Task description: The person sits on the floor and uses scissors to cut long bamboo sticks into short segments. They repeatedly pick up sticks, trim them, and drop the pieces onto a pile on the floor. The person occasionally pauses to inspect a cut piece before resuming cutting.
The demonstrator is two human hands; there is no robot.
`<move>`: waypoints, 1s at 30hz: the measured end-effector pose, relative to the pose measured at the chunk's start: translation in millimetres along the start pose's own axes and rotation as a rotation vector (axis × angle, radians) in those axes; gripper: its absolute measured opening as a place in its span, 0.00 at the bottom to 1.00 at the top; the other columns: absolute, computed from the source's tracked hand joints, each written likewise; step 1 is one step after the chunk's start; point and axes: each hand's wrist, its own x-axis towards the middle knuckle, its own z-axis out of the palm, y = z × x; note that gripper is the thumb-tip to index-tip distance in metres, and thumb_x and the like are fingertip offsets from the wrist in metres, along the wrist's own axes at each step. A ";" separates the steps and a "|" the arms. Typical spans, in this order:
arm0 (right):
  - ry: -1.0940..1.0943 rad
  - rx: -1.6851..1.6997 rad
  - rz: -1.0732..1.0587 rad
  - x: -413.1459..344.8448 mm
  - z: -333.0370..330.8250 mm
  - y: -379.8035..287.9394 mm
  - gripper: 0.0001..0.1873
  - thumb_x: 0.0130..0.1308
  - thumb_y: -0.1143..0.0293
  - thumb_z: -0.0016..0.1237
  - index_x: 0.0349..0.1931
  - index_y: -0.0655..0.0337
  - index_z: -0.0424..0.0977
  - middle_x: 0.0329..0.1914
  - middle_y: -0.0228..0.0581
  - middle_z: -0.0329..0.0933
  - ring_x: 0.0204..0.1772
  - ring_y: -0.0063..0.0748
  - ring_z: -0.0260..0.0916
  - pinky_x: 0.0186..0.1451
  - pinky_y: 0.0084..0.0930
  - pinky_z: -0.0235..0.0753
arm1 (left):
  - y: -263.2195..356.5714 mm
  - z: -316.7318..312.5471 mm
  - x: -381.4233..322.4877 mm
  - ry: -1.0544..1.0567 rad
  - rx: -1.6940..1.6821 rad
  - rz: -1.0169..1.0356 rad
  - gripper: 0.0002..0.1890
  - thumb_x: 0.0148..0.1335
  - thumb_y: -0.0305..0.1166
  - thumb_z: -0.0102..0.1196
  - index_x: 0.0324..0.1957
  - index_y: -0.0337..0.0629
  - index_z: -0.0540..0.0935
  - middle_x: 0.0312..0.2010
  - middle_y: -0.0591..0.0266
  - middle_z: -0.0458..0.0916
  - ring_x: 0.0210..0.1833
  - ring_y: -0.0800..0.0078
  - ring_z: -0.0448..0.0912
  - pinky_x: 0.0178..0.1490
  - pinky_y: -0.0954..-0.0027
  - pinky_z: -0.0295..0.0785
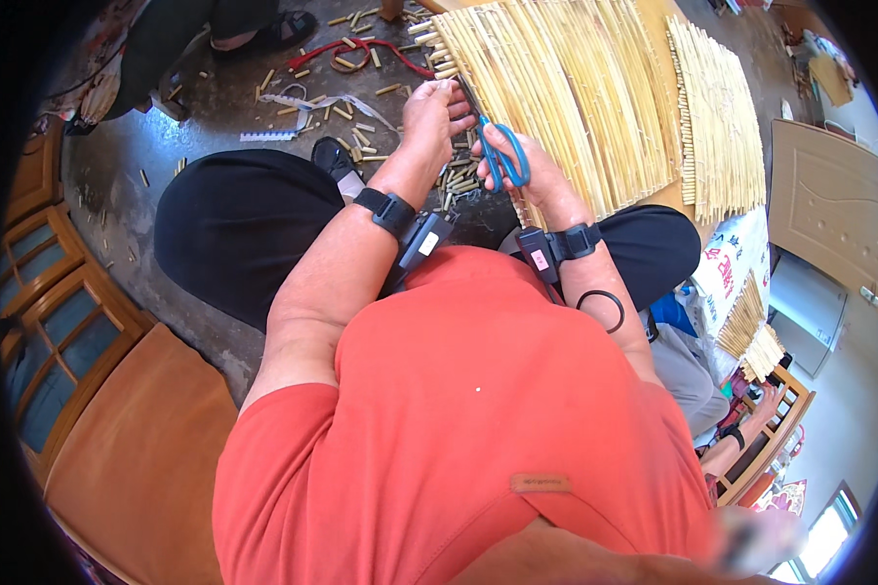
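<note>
My right hand point(523, 164) grips scissors point(484, 120) with blue handles. Their dark blades lie along the left edge of a mat of pale straw-like stalks point(563, 95), stitched together in rows. Uneven stalk ends point(439, 55) stick out past that edge, just beyond the blades. Beside the blades, my left hand point(435, 121) is held with its fingers apart and loosely curled, close under the stalk ends. Nothing shows in it, though part of the palm is hidden. The mat rests on a wooden surface point(658, 36) and slopes down towards my lap.
Short cut stalk pieces point(457, 179), a red cord point(351, 47) and a white strip point(351, 102) litter the dark floor. A second stalk mat point(717, 124) lies right. Another person's leg point(168, 44) is upper left; a co-worker's arm point(739, 439) is lower right.
</note>
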 end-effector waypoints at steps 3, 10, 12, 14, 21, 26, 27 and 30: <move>0.001 -0.023 -0.027 5.5 0.1 4.7 0.26 0.68 0.43 0.46 0.41 0.62 0.73 0.24 0.34 0.78 0.21 0.21 0.75 0.18 0.10 0.64 | -1.4 -3.2 2.7 0.001 -0.014 0.012 0.09 0.72 0.35 0.46 0.47 0.40 0.71 0.42 0.53 0.78 0.43 0.62 0.80 0.46 0.57 0.80; -0.034 -0.019 -0.061 3.5 -2.7 6.3 0.27 0.68 0.43 0.46 0.41 0.63 0.73 0.24 0.35 0.78 0.21 0.21 0.75 0.17 0.10 0.64 | 5.6 -6.6 13.9 0.015 0.069 0.105 0.13 0.73 0.35 0.45 0.51 0.38 0.68 0.41 0.50 0.78 0.38 0.62 0.81 0.37 0.62 0.83; -0.038 -0.017 -0.065 5.7 -2.6 6.9 0.27 0.69 0.43 0.45 0.41 0.63 0.73 0.24 0.35 0.78 0.21 0.21 0.75 0.17 0.10 0.64 | 6.8 -9.0 18.1 0.004 0.090 0.120 0.12 0.73 0.36 0.43 0.49 0.37 0.70 0.39 0.52 0.78 0.34 0.64 0.81 0.32 0.64 0.84; -0.026 -0.026 -0.067 9.1 -4.7 6.1 0.26 0.69 0.43 0.46 0.40 0.63 0.73 0.23 0.35 0.78 0.20 0.21 0.75 0.17 0.10 0.64 | 8.6 -6.7 19.7 0.015 0.081 0.122 0.11 0.73 0.35 0.44 0.47 0.37 0.71 0.38 0.53 0.78 0.33 0.65 0.82 0.31 0.65 0.84; 0.026 -0.083 -0.064 12.8 -6.6 3.9 0.21 0.68 0.49 0.49 0.37 0.61 0.75 0.21 0.33 0.76 0.18 0.21 0.73 0.17 0.13 0.64 | 7.4 -7.4 28.9 0.015 0.070 0.121 0.09 0.72 0.33 0.45 0.45 0.37 0.72 0.36 0.54 0.78 0.33 0.66 0.82 0.31 0.65 0.84; 0.010 -0.164 -0.047 12.4 -12.1 -5.1 0.20 0.67 0.49 0.51 0.36 0.60 0.75 0.20 0.31 0.74 0.17 0.21 0.72 0.17 0.13 0.64 | 7.7 -9.7 26.4 0.020 0.070 0.105 0.08 0.73 0.33 0.45 0.44 0.38 0.72 0.36 0.55 0.79 0.33 0.66 0.83 0.31 0.66 0.83; 0.002 -0.138 -0.034 10.5 -12.5 -8.2 0.20 0.66 0.50 0.51 0.35 0.60 0.75 0.20 0.31 0.74 0.17 0.21 0.72 0.17 0.13 0.64 | 8.5 -9.4 26.1 0.021 0.070 0.104 0.08 0.73 0.33 0.45 0.44 0.38 0.72 0.35 0.56 0.79 0.33 0.66 0.83 0.31 0.66 0.83; 0.000 -0.147 -0.029 10.4 -15.2 -10.1 0.20 0.66 0.50 0.51 0.35 0.61 0.75 0.20 0.31 0.74 0.17 0.21 0.72 0.17 0.13 0.65 | 7.8 -9.0 27.1 0.019 0.070 0.101 0.08 0.73 0.33 0.45 0.44 0.38 0.72 0.34 0.56 0.79 0.32 0.67 0.83 0.31 0.67 0.83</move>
